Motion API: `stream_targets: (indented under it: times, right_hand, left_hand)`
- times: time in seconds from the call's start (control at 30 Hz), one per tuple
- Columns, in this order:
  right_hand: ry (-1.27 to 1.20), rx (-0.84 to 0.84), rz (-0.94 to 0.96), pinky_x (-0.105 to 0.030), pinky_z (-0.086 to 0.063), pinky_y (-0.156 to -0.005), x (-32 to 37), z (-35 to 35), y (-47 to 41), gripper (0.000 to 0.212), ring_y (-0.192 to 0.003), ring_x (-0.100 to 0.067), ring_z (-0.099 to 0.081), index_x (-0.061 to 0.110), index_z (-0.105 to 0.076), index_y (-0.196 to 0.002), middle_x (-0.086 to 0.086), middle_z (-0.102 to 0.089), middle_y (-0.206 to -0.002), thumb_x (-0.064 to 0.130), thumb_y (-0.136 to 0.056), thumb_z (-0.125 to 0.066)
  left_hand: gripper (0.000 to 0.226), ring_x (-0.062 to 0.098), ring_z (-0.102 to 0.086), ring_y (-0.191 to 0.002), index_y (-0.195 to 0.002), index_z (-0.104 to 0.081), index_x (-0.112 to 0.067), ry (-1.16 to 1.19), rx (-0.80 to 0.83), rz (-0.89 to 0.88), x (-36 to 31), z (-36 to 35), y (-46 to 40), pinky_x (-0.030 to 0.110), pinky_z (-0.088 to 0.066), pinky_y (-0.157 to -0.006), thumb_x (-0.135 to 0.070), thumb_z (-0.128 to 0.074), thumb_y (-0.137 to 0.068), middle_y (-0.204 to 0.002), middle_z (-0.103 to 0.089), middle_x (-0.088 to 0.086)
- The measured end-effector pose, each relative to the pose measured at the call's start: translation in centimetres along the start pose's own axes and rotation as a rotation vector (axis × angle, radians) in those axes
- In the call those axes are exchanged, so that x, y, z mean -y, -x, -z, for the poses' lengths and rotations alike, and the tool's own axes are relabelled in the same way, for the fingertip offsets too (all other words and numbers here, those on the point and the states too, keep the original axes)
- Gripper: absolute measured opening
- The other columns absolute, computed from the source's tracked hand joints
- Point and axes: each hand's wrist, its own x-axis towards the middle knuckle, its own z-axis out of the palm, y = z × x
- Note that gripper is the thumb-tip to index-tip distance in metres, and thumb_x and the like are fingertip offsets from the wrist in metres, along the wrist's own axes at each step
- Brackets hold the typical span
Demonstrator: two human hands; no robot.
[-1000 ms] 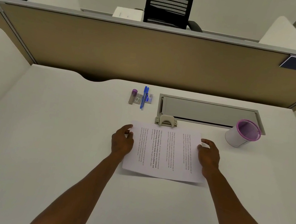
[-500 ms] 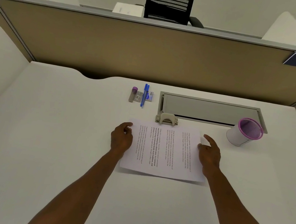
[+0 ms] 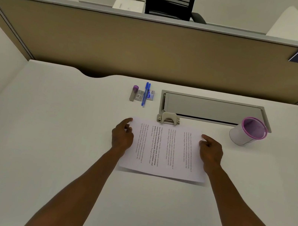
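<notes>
Dim, even overhead light; soft shadows; wide-angle bending at edges; slight blur.

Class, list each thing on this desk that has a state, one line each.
paper, flat, print up, held at both sides
left hand, pinches paper's left edge
right hand, pinches paper's right edge
punch, at paper's far edge
cup, upright, looks empty
pens, lying side by side
</notes>
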Motion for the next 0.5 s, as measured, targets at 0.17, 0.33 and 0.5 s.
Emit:
stream_targets:
  times: [0.17, 0.33, 0.5]
  right_hand:
    - [-0.005, -0.017, -0.004, -0.036, -0.044, -0.106, 0.04, -0.28, -0.26, 0.029, -0.115, -0.024, -0.06, 0.017, -0.069, -0.118, -0.004, -0.065, -0.128, 0.011, -0.092, -0.059]
    - [0.004, 0.0, 0.016, -0.038, -0.044, -0.106, 0.05, -0.36, -0.25, 0.028, -0.115, -0.024, -0.06, 0.016, -0.068, -0.119, -0.005, -0.065, -0.128, 0.012, -0.092, -0.06]
    - [0.006, 0.007, 0.027, -0.04, -0.044, -0.107, 0.2, -0.19, -0.22, 0.029, -0.116, -0.024, -0.06, 0.015, -0.068, -0.12, -0.005, -0.064, -0.129, 0.012, -0.092, -0.06]
  left_hand:
    - [0.039, 0.012, -0.056, -0.1, -0.134, -0.06, -0.022, 0.01, 0.0, -0.002, 0.21, -0.08, -0.04, 0.025, -0.045, -0.092, -0.006, -0.05, -0.101, -0.125, -0.065, 0.007]
    - [0.039, 0.013, -0.057, -0.099, -0.133, -0.059, -0.024, 0.023, -0.017, 0.005, 0.45, 0.03, 0.15, 0.027, -0.046, -0.091, -0.006, -0.05, -0.1, -0.123, -0.064, 0.007]
    - [0.037, 0.021, -0.062, -0.108, -0.133, -0.059, -0.021, 0.012, -0.032, -0.011, 0.14, -0.13, 0.39, 0.032, -0.049, -0.098, -0.007, -0.051, -0.1, -0.126, -0.065, 0.009]
